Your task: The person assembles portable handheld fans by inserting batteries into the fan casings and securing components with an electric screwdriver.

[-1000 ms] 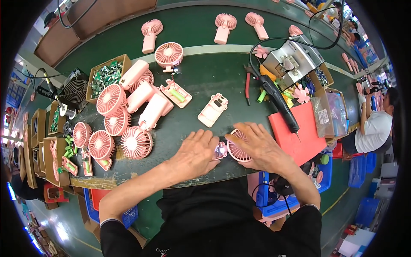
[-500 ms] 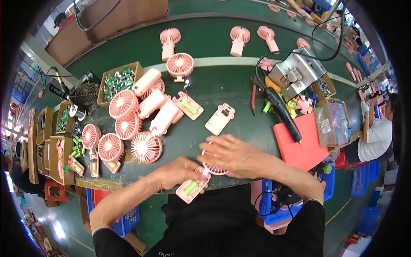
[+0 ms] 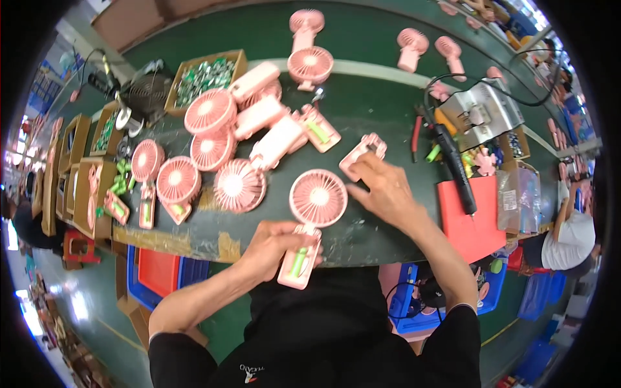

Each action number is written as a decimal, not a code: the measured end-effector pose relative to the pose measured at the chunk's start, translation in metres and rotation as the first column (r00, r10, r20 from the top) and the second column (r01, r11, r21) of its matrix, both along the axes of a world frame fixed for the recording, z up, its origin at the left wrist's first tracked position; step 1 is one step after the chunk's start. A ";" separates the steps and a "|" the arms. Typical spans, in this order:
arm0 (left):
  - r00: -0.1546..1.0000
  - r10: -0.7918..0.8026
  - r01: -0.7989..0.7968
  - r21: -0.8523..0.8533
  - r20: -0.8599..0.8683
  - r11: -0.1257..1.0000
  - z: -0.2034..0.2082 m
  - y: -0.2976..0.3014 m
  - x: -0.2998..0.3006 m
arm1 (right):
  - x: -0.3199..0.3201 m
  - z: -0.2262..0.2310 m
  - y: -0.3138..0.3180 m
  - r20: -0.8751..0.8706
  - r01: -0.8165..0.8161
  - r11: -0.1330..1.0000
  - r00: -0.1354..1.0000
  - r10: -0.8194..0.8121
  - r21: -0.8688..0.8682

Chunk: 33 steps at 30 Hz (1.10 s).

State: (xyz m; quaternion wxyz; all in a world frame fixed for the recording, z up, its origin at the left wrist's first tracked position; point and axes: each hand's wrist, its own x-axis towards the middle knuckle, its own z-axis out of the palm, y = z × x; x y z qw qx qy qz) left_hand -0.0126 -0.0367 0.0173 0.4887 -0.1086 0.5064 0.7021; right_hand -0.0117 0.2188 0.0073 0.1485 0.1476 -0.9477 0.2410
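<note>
The left hand [image 3: 275,249] pinches the open handle [image 3: 292,279] of the pink fan [image 3: 318,197]; beyond this fan, to its right, the nearer right hand [image 3: 386,191] touches the slanting pink cover [image 3: 351,159], but whether it grips I cannot tell.

A handheld fan [image 3: 317,205] was gripped by the left hand [image 3: 274,249], a handle cover [image 3: 363,150] touched by the right hand [image 3: 386,192]

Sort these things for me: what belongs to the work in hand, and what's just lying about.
Seems to belong, judging by the hands:
open pink fan, held in the left hand
pink cover, at the right hand

Apparently lying about, untouched:
black pen-shaped tool
red sheet
box of circuit boards
</note>
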 end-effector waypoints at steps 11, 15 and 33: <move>0.996 -0.043 0.032 0.136 0.081 0.990 -0.009 0.031 -0.009 | 0.014 0.015 0.067 0.055 0.004 0.979 0.998 0.007 -0.203; 0.999 -0.037 0.038 0.111 -0.015 0.993 -0.016 0.034 -0.007 | 0.008 0.014 0.070 0.044 0.095 0.984 0.995 -0.089 -0.153; 0.999 -0.032 0.037 0.123 -0.043 0.992 -0.018 0.040 -0.008 | -0.044 0.012 0.049 0.075 -0.283 0.794 0.954 0.290 0.538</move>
